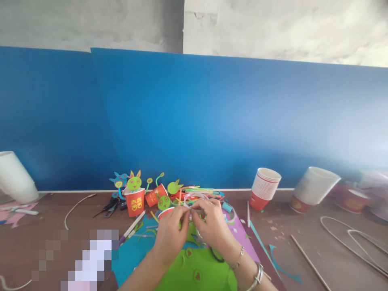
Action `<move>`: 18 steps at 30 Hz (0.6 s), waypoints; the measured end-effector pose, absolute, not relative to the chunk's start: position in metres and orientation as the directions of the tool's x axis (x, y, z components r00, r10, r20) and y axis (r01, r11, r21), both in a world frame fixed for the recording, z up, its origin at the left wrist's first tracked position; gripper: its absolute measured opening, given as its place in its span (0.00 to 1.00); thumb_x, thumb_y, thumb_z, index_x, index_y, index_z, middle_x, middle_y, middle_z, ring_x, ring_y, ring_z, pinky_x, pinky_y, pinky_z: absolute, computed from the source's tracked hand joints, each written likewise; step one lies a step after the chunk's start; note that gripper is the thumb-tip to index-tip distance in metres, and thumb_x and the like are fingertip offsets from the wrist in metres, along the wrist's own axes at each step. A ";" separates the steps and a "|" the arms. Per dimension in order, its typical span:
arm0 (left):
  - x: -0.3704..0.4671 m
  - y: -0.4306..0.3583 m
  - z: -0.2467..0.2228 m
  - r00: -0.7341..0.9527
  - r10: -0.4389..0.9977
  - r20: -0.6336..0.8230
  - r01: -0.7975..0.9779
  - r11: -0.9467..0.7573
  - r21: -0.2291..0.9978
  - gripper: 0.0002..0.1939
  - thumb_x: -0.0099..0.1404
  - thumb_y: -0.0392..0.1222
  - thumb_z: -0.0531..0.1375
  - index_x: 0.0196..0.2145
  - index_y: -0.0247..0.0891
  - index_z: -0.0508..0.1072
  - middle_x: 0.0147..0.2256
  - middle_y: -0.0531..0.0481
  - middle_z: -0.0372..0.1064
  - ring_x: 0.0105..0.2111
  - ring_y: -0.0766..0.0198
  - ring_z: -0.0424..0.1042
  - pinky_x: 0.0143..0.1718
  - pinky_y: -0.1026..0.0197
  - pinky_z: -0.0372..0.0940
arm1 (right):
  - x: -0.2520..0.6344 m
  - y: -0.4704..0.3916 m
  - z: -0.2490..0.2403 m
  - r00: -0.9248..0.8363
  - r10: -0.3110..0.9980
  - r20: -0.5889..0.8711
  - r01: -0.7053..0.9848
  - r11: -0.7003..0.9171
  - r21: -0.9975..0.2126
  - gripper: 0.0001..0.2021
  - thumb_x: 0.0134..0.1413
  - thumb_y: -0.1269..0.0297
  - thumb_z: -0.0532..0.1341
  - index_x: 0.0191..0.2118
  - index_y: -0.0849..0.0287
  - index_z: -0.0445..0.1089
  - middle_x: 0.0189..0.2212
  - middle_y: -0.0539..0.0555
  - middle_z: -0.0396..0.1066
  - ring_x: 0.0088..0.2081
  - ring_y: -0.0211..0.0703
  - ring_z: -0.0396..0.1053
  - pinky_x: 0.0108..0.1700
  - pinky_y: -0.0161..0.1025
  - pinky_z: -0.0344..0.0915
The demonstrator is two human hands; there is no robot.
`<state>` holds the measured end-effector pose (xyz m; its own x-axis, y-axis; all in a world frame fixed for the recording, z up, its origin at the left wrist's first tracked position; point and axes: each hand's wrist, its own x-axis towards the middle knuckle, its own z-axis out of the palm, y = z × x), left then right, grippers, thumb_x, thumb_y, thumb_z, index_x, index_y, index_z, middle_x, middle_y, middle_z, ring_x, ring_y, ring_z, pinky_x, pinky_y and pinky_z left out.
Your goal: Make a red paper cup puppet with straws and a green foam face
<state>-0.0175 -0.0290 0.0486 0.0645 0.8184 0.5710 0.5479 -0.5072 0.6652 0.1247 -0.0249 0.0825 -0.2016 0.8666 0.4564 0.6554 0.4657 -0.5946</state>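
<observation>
My left hand (172, 229) and my right hand (211, 223) meet fingertip to fingertip above the craft papers. Both are closed in a pinch, and whatever is between the fingers is too small to make out. Beneath them lies a green paper sheet (178, 271) with heart cut-outs, over blue paper (129, 258) and purple paper (242, 238). Just behind the fingers is a clear, ring-shaped roll (191, 195), perhaps tape. A green paper animal face (164, 202) rises by a cup partly hidden behind my left hand.
A red paper cup (135, 204) with paper figures stands at the back left, beside a tipped red cup (157, 195) and scissors (109, 205). Stacked cups (265, 186), a wooden stick (309, 260) and a white cable (348, 242) lie rightward. A blue panel (212, 121) borders the table.
</observation>
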 end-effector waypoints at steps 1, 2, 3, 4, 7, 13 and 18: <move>-0.018 -0.029 0.047 0.063 0.800 0.596 0.545 -0.528 0.651 0.09 0.65 0.40 0.54 0.33 0.42 0.75 0.26 0.47 0.74 0.27 0.60 0.71 0.30 0.62 0.60 | 0.123 -0.025 0.082 -0.174 0.888 0.426 0.610 0.437 -0.661 0.06 0.51 0.70 0.55 0.27 0.57 0.66 0.21 0.48 0.69 0.27 0.41 0.64 0.41 0.43 0.57; -0.019 -0.030 0.046 0.057 0.786 0.615 0.538 -0.543 0.644 0.09 0.64 0.40 0.55 0.33 0.43 0.75 0.27 0.47 0.75 0.27 0.59 0.72 0.31 0.62 0.60 | 0.121 -0.025 0.081 -0.151 0.910 0.386 0.544 0.402 -0.736 0.05 0.50 0.69 0.55 0.26 0.57 0.66 0.19 0.48 0.67 0.25 0.40 0.63 0.37 0.41 0.58; -0.020 -0.030 0.045 0.045 0.777 0.628 0.526 -0.553 0.646 0.09 0.64 0.40 0.55 0.33 0.43 0.76 0.27 0.46 0.75 0.28 0.58 0.72 0.31 0.61 0.61 | 0.119 -0.025 0.080 -0.129 0.932 0.339 0.455 0.360 -0.814 0.05 0.49 0.68 0.55 0.25 0.57 0.65 0.19 0.48 0.66 0.24 0.39 0.62 0.34 0.39 0.59; -0.021 -0.031 0.045 0.029 0.771 0.637 0.508 -0.560 0.654 0.08 0.63 0.40 0.56 0.33 0.43 0.76 0.27 0.45 0.75 0.29 0.58 0.73 0.32 0.61 0.62 | 0.117 -0.024 0.078 -0.116 0.951 0.286 0.345 0.309 -0.886 0.05 0.48 0.67 0.55 0.25 0.57 0.64 0.18 0.47 0.65 0.23 0.38 0.61 0.30 0.36 0.58; -0.023 -0.033 0.045 -0.019 0.766 0.643 0.440 -0.570 0.693 0.07 0.61 0.41 0.58 0.33 0.44 0.77 0.30 0.44 0.76 0.32 0.56 0.74 0.37 0.59 0.64 | 0.108 -0.024 0.072 -0.115 0.985 0.130 -0.002 0.131 -0.991 0.05 0.45 0.64 0.57 0.23 0.57 0.62 0.17 0.46 0.61 0.21 0.35 0.58 0.26 0.33 0.57; -0.016 -0.033 0.060 -0.157 0.904 0.399 0.168 -0.373 0.912 0.10 0.60 0.48 0.59 0.29 0.39 0.74 0.22 0.52 0.69 0.23 0.64 0.67 0.27 0.64 0.62 | 0.110 -0.020 0.071 -0.099 0.974 0.201 0.146 0.214 -0.966 0.08 0.52 0.60 0.55 0.27 0.58 0.64 0.20 0.50 0.67 0.24 0.39 0.65 0.29 0.35 0.60; -0.014 -0.025 0.070 -0.107 0.994 0.000 -0.289 -0.031 0.957 0.17 0.54 0.54 0.63 0.28 0.35 0.70 0.18 0.60 0.58 0.14 0.77 0.48 0.15 0.70 0.43 | 0.152 0.007 0.066 -0.027 0.920 0.390 0.874 0.211 -0.438 0.09 0.56 0.70 0.52 0.33 0.59 0.70 0.30 0.57 0.75 0.37 0.48 0.72 0.44 0.44 0.59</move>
<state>-0.0144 -0.0251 0.0696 -0.1070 0.9943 0.0000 -0.2889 -0.0311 0.9569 0.1522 0.0066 0.0657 -0.0273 0.9205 0.3899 0.8737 0.2114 -0.4381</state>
